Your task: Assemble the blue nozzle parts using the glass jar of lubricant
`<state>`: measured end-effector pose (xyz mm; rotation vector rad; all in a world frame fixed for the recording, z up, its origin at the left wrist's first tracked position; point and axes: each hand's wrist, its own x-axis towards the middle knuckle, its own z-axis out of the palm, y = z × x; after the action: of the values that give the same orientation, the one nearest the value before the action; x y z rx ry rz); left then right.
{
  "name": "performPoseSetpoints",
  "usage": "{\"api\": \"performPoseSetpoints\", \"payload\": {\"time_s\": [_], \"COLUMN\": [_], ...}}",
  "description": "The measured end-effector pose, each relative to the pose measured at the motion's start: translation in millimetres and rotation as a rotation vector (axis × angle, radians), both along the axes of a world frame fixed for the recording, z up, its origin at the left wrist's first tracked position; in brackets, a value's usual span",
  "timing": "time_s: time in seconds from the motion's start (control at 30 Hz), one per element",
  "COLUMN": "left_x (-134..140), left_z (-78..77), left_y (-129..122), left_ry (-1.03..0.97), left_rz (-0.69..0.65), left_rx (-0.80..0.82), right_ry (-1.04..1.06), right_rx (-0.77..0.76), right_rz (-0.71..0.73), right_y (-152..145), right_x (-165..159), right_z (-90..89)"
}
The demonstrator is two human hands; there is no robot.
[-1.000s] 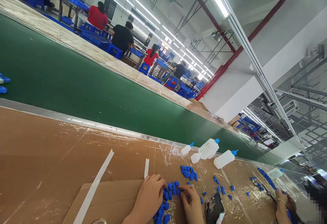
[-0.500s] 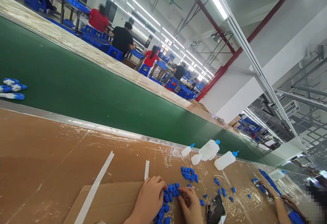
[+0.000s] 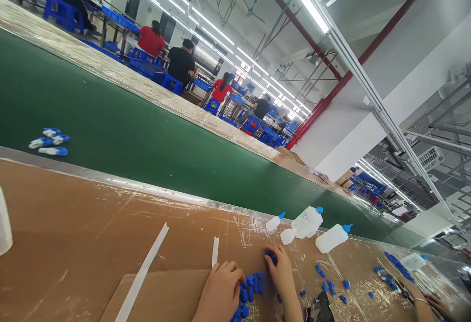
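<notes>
Our left hand (image 3: 222, 288) curled beside grouped blue pieces (image 3: 251, 285); right hand (image 3: 282, 272) curled over others (image 3: 272, 257), grips unclear; loose pieces (image 3: 330, 287) right of fingers, ungrouped.

The small blue pieces (image 3: 251, 283) are elongated and rounded, with a plain, solid blue colour; their finer shape is too small to tell. The main group lies on the brown work surface (image 3: 191, 246), directly beside the fingers of the left hand (image 3: 222, 285), which partly hides it. At its far edge several pieces lie side by side, close together, their long sides roughly parallel; nearer, the others are crowded less evenly. A second blue cluster (image 3: 271, 257) lies farther away, under the curled fingers of the right hand (image 3: 280, 265), mostly covered, so its arrangement cannot be told.
</notes>
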<state>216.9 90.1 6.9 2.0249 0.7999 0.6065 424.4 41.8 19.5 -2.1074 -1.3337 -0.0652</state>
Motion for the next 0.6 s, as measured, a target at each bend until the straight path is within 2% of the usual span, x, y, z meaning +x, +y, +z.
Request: {"api": "performPoseSetpoints", "payload": {"time_s": [0.27, 0.6], "left_x": [-0.5, -0.9], "left_z": [5.0, 6.7], "left_y": [-0.5, -1.0], "left_ry": [0.019, 0.032], "left_rz": [-0.008, -0.005], "left_rx": [-0.018, -0.024], "right_ry": [-0.066, -0.077], "right_rx": [-0.011, -0.020], "right_rz": [-0.008, -0.045], "right_y": [-17.6, -18.4], "right_x": [0.6, 9.1], "right_z": [-8.0, -8.3]}}
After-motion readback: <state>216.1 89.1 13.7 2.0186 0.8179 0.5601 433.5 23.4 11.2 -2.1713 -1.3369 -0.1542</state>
